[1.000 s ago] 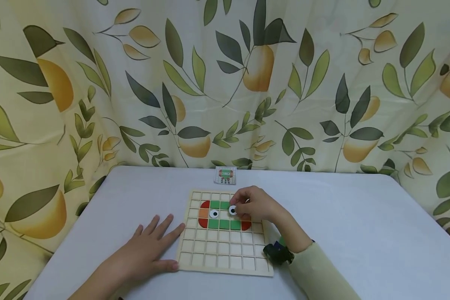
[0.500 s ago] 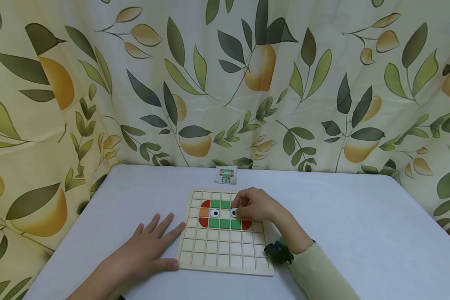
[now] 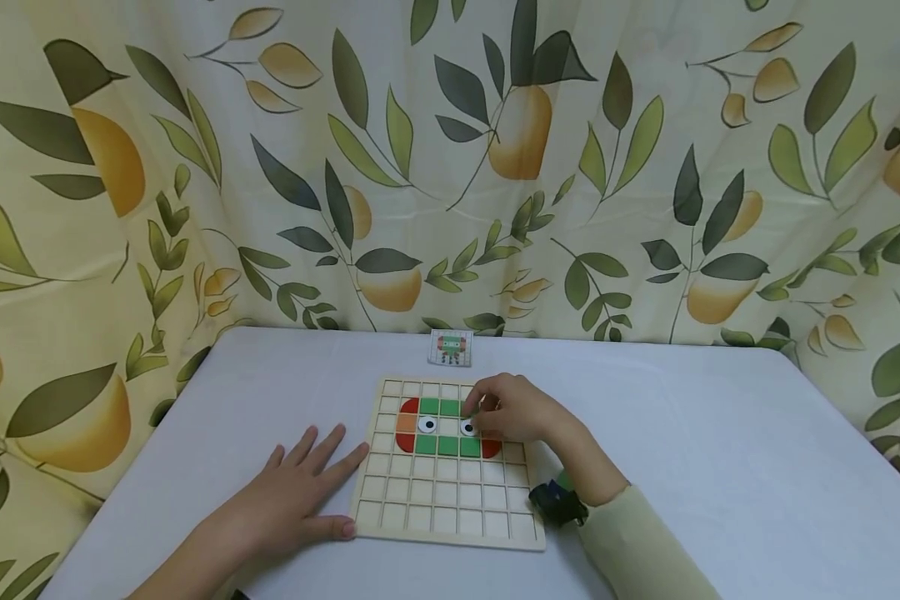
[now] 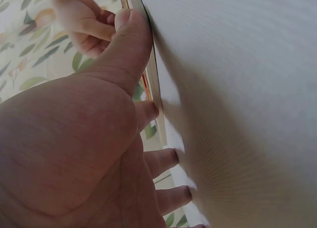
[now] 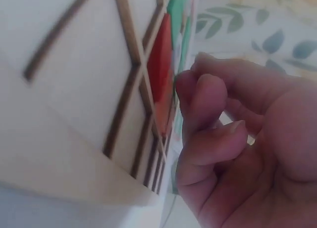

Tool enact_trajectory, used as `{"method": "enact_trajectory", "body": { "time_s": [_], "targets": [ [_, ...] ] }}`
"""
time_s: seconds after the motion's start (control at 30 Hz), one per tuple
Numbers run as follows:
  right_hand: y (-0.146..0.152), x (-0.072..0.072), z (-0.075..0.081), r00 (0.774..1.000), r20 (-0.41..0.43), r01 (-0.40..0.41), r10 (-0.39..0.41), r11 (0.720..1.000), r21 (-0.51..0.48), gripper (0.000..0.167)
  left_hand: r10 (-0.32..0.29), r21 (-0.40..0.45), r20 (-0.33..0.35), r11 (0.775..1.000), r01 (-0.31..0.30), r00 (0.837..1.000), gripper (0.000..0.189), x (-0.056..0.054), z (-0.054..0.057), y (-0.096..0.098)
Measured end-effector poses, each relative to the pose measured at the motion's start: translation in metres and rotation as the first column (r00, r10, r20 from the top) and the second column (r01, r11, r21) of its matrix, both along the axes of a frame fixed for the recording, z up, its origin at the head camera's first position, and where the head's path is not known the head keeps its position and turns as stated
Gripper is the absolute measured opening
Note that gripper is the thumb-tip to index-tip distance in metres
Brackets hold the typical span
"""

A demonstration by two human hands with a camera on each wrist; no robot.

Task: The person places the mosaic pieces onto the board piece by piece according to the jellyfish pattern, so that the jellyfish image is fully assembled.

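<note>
A wooden grid board lies flat on the white table. In its upper rows sit green tiles, red rounded corner tiles and an orange tile. One round eye tile sits in the middle row. My right hand holds a second eye tile by its edge with thumb and forefinger, at a cell of the same row. Its curled fingers hide part of the board. My left hand lies spread on the table, its thumb and forefinger touching the board's left edge.
A small picture card with a figure on a grid stands behind the board. A leaf-and-fruit patterned curtain hangs along the back and left of the table. A black strap is on the right wrist.
My right hand has lowered the second eye tile slightly and shifted it a little to the right, into line with the first. The left hand has stayed at the board's edge.
</note>
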State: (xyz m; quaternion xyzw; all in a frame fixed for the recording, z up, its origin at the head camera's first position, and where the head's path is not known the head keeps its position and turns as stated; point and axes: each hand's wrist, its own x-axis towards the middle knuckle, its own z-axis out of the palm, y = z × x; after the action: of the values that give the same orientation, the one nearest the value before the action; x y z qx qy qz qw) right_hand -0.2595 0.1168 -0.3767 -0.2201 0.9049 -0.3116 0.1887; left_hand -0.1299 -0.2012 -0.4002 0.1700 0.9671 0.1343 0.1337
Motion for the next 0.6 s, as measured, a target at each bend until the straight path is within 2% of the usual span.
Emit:
{"method": "enact_trajectory", "body": {
  "time_s": [0.17,0.3,0.4,0.6],
  "targets": [
    [0.011,-0.002,0.008,0.998,-0.059,-0.018,0.015,0.999,-0.04,0.013,-0.01,0.003,-0.011,1.0,0.01,1.0,0.094,0.0,0.001,-0.001],
    [0.02,-0.002,0.013,0.996,-0.08,0.019,-0.025,0.997,-0.073,0.015,-0.015,0.007,-0.02,1.0,0.016,1.0,0.094,0.001,0.0,-0.002],
    [0.029,-0.001,0.016,0.996,-0.063,0.059,-0.066,0.993,-0.098,0.017,-0.018,0.01,-0.016,1.0,0.018,1.0,0.094,0.001,0.0,-0.002],
    [0.055,-0.003,0.022,0.991,-0.109,0.064,-0.081,0.986,-0.152,0.019,-0.018,0.009,-0.02,1.0,0.018,1.0,0.093,0.001,0.0,-0.002]
  ]
}}
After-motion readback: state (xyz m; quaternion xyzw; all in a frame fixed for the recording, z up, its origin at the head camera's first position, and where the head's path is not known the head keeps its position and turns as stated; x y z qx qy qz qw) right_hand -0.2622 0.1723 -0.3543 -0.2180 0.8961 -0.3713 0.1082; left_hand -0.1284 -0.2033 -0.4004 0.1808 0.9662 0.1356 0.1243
